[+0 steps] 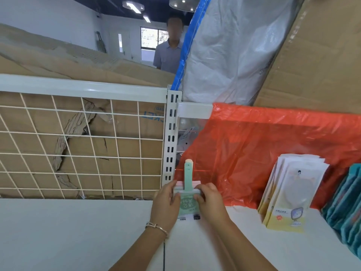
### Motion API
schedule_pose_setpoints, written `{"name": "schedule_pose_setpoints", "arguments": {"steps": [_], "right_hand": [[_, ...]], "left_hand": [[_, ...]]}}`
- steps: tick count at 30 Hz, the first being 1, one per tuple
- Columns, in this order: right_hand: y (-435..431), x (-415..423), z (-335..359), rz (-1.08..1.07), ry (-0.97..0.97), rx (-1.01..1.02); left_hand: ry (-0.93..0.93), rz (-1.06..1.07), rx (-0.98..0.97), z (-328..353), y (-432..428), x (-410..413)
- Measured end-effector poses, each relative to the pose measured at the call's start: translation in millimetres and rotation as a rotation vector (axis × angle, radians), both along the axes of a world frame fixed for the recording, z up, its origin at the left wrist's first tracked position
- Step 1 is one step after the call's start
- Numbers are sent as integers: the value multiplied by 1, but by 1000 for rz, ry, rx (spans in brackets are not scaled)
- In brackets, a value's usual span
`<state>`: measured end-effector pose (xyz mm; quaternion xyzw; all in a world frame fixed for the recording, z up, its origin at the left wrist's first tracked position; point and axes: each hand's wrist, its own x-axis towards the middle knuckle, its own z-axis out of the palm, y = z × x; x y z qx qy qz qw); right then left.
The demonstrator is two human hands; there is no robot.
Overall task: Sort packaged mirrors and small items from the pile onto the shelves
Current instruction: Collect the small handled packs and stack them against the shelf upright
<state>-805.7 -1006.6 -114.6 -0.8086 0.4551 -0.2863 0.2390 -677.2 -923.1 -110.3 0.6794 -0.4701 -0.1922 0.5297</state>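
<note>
Starting left, a white wire-mesh back panel (51, 113) fronts torn brown cardboard (127, 151) with mirrored blue print, unreadable. By the slotted white post (172, 133), left hand (166, 204) and right hand (210, 200) pinch a mint-green packaged item (186, 205) standing on the white shelf (78, 231), its characters illegible. A red plastic sheet (254, 153) hangs behind, with white-and-yellow mirror packs (293, 192) and teal packs (347, 202) right.

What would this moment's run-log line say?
step: shelving | left hand, right hand: both hold green packaged mirror stack by its sides | stack: standing on white shelf board, in front of red plastic sheet

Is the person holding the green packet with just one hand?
No, both the left hand and right hand hold the green packet.
</note>
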Motion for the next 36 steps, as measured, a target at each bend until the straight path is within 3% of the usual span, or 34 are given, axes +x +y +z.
{"name": "schedule_pose_setpoints", "arguments": {"steps": [4, 10, 19, 23, 31, 36], "right_hand": [[6, 3, -6, -50, -54, -10], [10, 5, -11, -96, -125, 5], [11, 6, -17, -127, -246, 73], [13, 5, -14, -133, -274, 67], [25, -3, -24, -159, -117, -1], [35, -3, -23, -246, -133, -2]], "left_hand": [[-43, 25, 23, -20, 17, -15], [105, 66, 187, -28, 26, -27], [213, -6, 247, -56, 16, -24], [243, 13, 185, -48, 20, -28], [279, 98, 203, -38, 26, -19], [255, 129, 158, -24, 38, -14]]}}
